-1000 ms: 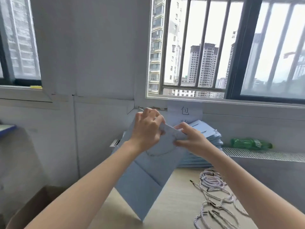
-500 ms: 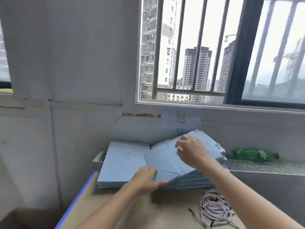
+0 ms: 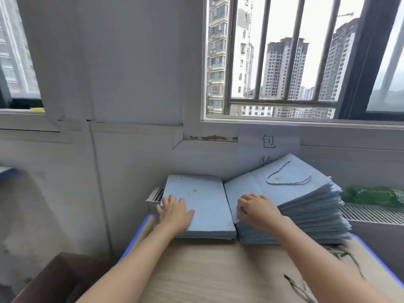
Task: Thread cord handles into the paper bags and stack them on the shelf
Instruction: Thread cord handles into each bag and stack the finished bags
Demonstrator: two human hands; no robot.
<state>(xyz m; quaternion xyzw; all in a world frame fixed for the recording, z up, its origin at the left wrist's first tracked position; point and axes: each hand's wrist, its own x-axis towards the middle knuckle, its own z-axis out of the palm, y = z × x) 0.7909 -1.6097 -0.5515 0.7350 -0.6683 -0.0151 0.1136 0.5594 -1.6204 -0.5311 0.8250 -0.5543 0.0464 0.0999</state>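
Head cam looks down at my two hands on two piles of flat blue paper bags at the far edge of the table (image 3: 218, 270), right under the window (image 3: 295, 62).

L hand (image 3: 175, 212) lies flat on the left stack (image 3: 203, 206), fingers straight and spread, palm down near its left edge, gripping nothing. This stack is low and even; top bag shows two small punch holes at the far edge and no cord.

R hand (image 3: 258, 212) rests on the near-left corner of the right stack (image 3: 306, 206). Knuckles bent, fingertips tucked down at the bag edge; can't tell whether they pinch a bag or just press on it. This stack is much taller and fanned out to the right, top bag tilted up toward the wall. A twisted cord handle (image 3: 286, 179) loops across that top bag's face.

The two stacks sit side by side, edges just about touching.

Loose cords (image 3: 306, 287) lie on the wood at the near right, partly hidden by my R forearm. Green plastic bottle (image 3: 373, 196) lies on its side on the radiator grille (image 3: 371, 213) to the right of the bags. Paper sign (image 3: 269, 143) w/ printed characters hangs on the wall behind the right stack, lower part covered by the bags. Brown cardboard box (image 3: 54, 278) sits low at the left, off the table.
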